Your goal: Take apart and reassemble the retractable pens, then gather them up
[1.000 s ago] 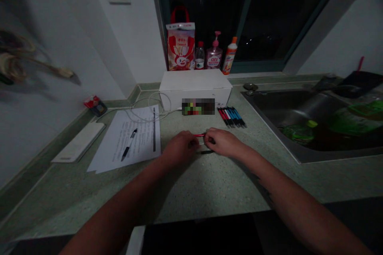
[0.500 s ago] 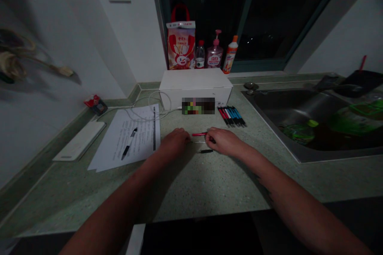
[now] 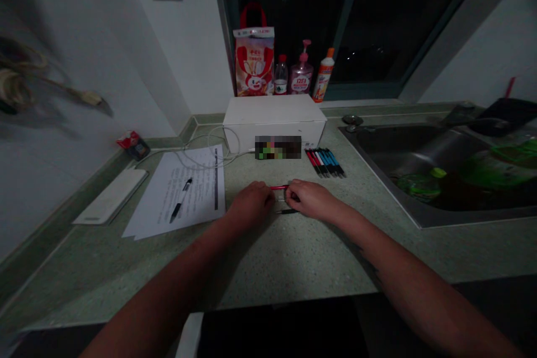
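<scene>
My left hand (image 3: pixel 254 201) and my right hand (image 3: pixel 309 198) rest close together on the countertop, fingers curled and closed. A red pen barrel (image 3: pixel 279 187) lies crosswise between them, its left end beside my left fingers and its right end partly hidden by my right hand. Just below it, a thin pale piece (image 3: pixel 280 199) shows in the gap between my fingertips; which hand grips it I cannot tell. Nearer to me lies a black pen part (image 3: pixel 287 211), close to my right fingers. What my fingertips hold is too small to make out.
A row of pens (image 3: pixel 324 163) lies right of the white box (image 3: pixel 274 112). Left are printed sheets (image 3: pixel 180 193) with a black-and-white pen (image 3: pixel 181 201), a cable (image 3: pixel 205 165) and a white slab (image 3: pixel 111 196). The sink (image 3: pixel 419 179) is at right. Bottles (image 3: pixel 301 75) stand behind.
My left hand has moved right, closer to my right hand and up to the red barrel's end. My right hand has hardly moved.
</scene>
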A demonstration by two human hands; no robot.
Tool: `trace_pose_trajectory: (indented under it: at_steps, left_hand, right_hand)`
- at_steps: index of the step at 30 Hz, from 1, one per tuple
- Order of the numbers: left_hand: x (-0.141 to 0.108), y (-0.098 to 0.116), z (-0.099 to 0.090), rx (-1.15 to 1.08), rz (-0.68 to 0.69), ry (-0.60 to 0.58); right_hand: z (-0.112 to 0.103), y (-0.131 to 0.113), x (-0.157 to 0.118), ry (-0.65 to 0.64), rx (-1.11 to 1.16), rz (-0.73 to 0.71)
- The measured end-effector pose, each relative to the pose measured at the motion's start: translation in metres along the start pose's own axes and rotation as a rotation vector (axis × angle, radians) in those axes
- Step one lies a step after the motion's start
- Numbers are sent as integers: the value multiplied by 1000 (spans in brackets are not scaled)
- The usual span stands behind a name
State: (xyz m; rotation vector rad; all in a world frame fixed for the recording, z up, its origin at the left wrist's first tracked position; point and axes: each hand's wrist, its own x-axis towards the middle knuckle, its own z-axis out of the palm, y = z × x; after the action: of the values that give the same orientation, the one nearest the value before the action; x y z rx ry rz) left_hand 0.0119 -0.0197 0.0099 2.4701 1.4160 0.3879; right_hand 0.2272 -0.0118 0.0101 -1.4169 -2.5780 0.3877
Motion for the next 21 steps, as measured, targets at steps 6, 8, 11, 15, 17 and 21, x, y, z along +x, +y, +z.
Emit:
trace_pose_trajectory:
  at_steps: [6,8,11,15,17,21]
  left_hand:
    - [3,3,7,-53,7,94]
    - [5,2,9,-47,13,92]
    - [9,4,10,-17,14,48]
    - [12,7,9,14,-4,25]
    - [12,5,7,16,-18,31]
    - [11,-3,2,9,-89,89]
  right_hand:
    - [-6,1,1,93,23,32]
    - [-7,1,1,141,1,47]
    - [-7,2,2,126,-47,67]
    - [-4,3,3,92,-93,85]
    - [-4,4,3,98,-109,91]
    - [-5,5,3,94,-123,103]
